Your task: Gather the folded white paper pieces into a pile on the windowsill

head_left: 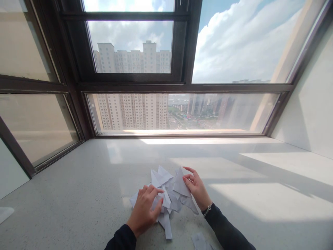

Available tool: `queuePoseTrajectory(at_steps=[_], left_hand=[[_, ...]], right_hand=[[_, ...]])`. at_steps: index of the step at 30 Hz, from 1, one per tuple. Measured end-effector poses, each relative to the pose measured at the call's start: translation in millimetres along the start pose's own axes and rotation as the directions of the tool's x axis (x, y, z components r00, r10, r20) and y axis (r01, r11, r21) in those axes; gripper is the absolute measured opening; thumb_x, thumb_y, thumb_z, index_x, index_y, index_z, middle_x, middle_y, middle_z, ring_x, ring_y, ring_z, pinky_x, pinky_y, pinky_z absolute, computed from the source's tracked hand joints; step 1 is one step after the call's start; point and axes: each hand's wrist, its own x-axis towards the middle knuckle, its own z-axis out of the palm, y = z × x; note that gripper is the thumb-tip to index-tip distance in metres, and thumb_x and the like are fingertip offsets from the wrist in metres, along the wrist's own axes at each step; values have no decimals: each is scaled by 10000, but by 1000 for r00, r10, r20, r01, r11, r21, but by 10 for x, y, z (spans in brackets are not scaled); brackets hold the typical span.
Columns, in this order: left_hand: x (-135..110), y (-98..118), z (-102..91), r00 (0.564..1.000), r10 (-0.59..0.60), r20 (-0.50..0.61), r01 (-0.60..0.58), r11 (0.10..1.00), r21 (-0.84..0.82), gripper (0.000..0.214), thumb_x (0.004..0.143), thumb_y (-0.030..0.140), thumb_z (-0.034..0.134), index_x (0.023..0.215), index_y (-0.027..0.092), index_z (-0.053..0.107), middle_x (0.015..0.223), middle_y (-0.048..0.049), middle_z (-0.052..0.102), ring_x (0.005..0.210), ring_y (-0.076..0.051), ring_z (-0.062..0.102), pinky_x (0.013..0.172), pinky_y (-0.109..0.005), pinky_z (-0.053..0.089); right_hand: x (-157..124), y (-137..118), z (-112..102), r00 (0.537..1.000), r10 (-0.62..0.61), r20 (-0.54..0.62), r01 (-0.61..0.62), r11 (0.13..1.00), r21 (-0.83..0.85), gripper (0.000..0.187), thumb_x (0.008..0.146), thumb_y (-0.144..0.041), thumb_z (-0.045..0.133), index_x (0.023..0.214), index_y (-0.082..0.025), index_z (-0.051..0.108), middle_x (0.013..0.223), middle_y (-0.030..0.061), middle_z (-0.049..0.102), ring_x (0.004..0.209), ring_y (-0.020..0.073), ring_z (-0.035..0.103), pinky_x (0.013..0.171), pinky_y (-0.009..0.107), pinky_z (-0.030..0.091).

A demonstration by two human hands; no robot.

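Note:
A loose heap of folded white paper pieces (159, 178) lies on the pale stone sill. My right hand (195, 184) pinches a triangular folded paper (180, 184) between thumb and fingers at the heap's right side. Over the left part of the heap is my left hand (147, 206), its thumb and index finger apart around a small folded piece (164, 198); whether it grips that piece I cannot make out. A narrow paper strip (166, 227) sticks out of the heap toward me.
The speckled sill (78, 194) runs up to a dark-framed window (182, 88), with tall buildings outside. More pale paper (199, 241) lies near the bottom edge, right of centre. At the far left edge is a white object (5, 213), partly cut off.

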Motion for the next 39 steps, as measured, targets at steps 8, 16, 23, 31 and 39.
queuePoseTrajectory(at_steps=[8,16,23,31,39], left_hand=[[18,-2,84,999,29,-42,-33,995,-96,159,795,275,435,770,192,568,862,-59,584,838,-195,498,771,-321,394],[38,-117,52,990,-63,-124,64,998,5,150,762,241,426,685,189,544,877,-57,579,840,-196,519,757,-344,410],[24,-313,168,967,-167,-192,190,976,105,386,756,248,443,1135,175,459,1254,-114,426,1148,-244,380,924,-428,324],[-18,-193,184,984,30,173,-42,997,66,412,826,402,378,1216,273,414,1267,-42,456,1185,-221,355,985,-454,245],[-21,-194,184,996,33,83,-37,998,49,524,786,458,429,1248,221,358,1276,-94,432,1183,-243,353,986,-464,244]], right_hand=[[-51,-5,114,998,-6,61,5,1000,15,458,714,-445,536,1088,-239,370,759,-12,500,550,113,514,453,225,407],[58,101,-113,1000,14,2,-13,971,-238,284,741,-323,443,998,-205,458,686,-16,508,547,131,514,483,255,429],[-65,97,35,979,-119,167,202,704,-681,215,737,-196,428,893,-207,575,928,67,558,849,204,520,758,360,432],[-150,76,112,913,-97,396,385,524,-760,301,792,-381,457,1057,-264,538,1089,53,577,1091,241,434,942,447,259],[-99,146,67,953,-198,227,299,516,-803,374,805,-400,427,1135,-236,488,1099,74,564,1048,234,462,899,404,319]])
